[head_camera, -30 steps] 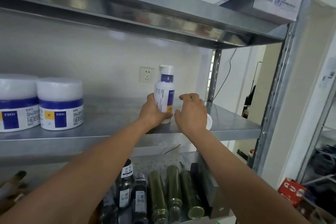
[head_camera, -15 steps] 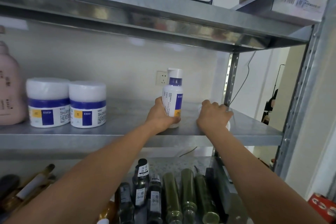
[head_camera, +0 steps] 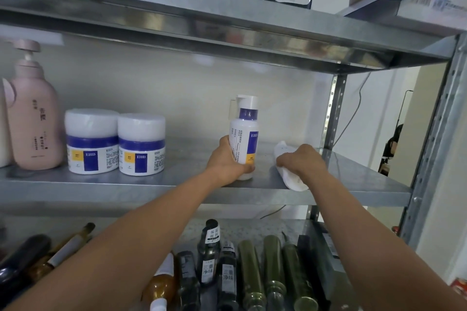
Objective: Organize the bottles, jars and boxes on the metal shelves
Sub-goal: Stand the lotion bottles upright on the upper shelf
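Galvanised shelf, white wall; left grip round bottle, right grip round white tube.

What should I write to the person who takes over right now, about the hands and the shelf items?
Left hand grips the upright white-purple pump bottle on the middle shelf. Right hand curls over a white item lying at the shelf's right; what it is, unclear.
Done: two EHD jars and pink bottle stand in a row at left.
To do: place both held items; lower-shelf bottles lie jumbled.
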